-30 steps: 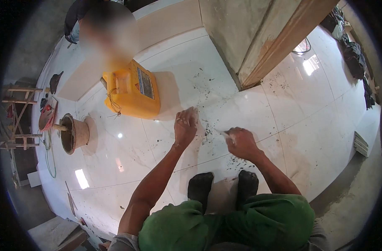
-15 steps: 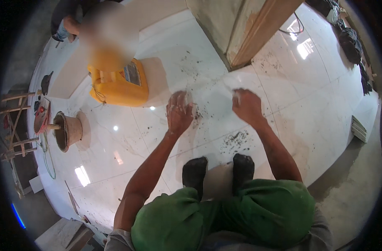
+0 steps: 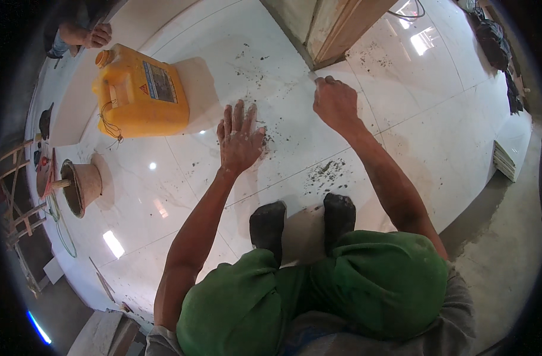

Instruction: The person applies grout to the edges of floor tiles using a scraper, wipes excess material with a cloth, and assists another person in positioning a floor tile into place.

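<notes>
Head view: the person's left hand (image 3: 240,139) is palm down over the white tiled floor (image 3: 413,154), fingers spread wide and holding nothing; whether the palm bears on the tile or hangs just above it cannot be confirmed. The right hand (image 3: 337,107) is farther forward, its fingers curled in and the grip narrow, near the foot of the wooden post (image 3: 353,26). A pale sliver (image 3: 312,75) shows at its fingertips, but the view there is poor, and I cannot tell whether it is held. Compared with half a second ago, the left fingers have opened out and the right hand has come closer to the post. In my judgement, this shifts the working spot to the floor beside the post and leaves the nearer dirt unattended. Dark crumbs (image 3: 327,172) lie scattered on the floor ahead of the black socks (image 3: 267,224), with more just beside the left thumb and beyond the left fingertips. A yellow jug (image 3: 131,98) stands to the left of the left hand, apart from it. A bucket (image 3: 88,184) lies farther left, tilted with its mouth outward. A co-worker's hand (image 3: 97,35) shows beyond the jug.
</notes>
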Available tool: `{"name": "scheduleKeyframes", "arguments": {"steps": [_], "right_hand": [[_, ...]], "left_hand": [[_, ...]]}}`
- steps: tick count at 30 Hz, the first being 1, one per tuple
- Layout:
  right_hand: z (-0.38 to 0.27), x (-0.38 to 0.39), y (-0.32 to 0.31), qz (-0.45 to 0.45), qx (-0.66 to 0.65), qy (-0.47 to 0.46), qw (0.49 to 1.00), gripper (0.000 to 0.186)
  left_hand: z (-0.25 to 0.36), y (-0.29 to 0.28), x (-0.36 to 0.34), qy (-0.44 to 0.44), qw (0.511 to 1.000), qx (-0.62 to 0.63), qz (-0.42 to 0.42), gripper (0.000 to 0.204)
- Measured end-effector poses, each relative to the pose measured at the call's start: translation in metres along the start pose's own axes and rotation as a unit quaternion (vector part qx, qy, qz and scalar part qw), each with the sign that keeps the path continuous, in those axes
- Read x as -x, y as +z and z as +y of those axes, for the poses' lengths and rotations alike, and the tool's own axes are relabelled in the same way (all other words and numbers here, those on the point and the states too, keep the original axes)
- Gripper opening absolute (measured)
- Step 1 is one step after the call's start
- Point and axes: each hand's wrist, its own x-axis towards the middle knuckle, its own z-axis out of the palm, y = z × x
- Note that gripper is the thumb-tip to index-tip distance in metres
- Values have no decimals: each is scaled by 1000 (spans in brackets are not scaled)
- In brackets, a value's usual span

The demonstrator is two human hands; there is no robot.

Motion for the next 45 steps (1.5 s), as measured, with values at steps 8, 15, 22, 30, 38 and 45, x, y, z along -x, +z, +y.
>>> {"name": "scheduleKeyframes", "arguments": {"steps": [8, 15, 22, 30, 38, 45], "right_hand": [[-15, -25, 11, -48, -1, -9, 999, 19], [-62, 31, 4, -106, -210, 14, 972, 20], [-52, 64, 13, -68, -242, 76, 965, 26], [-76, 81, -29, -104, -354, 21, 929, 45], [2, 97, 22, 38, -371, 65, 926, 40], [120, 120, 33, 228, -96, 159, 956, 31]], "left_hand": [[-3, 9, 0, 3, 1000, -16, 12, 64], [-23, -13, -13, -14, 996, 83, 17, 61], [51, -55, -20, -158, 812, 544, -141, 66], [93, -68, -34, -130, 802, 573, -110, 52], [82, -13, -69, -263, 858, 441, 2, 37], [112, -7, -131, -289, 825, 484, 47, 29]]}}
